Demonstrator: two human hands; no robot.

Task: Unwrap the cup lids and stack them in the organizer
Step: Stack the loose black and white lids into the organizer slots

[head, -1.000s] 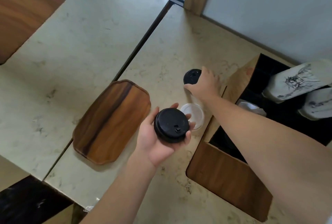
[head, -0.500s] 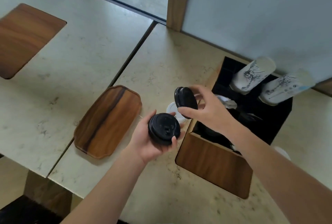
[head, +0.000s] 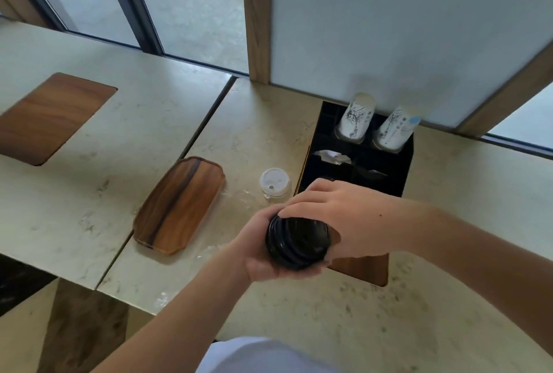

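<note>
A stack of black cup lids (head: 294, 242) lies on its side between both hands, just in front of the organizer. My left hand (head: 258, 248) cups it from below and the left. Over its top and right side rests my right hand (head: 338, 217), fingers closed on it. A stack of white lids (head: 274, 182) in clear wrap stands on the table left of the black organizer (head: 407, 163). Crumpled clear wrap (head: 239, 197) lies on the table beside the white lids.
A wooden tray (head: 179, 203) lies left of my hands. Two printed paper cup stacks (head: 356, 119) lean in the organizer's back compartments, against the wall panel. A seam separates this table from the left table, which has a wooden inset (head: 51, 116).
My right hand brought its black lid onto the lids in my left hand; both hands now hold one stack. The camera view tilted upward, showing the windows and wall.
</note>
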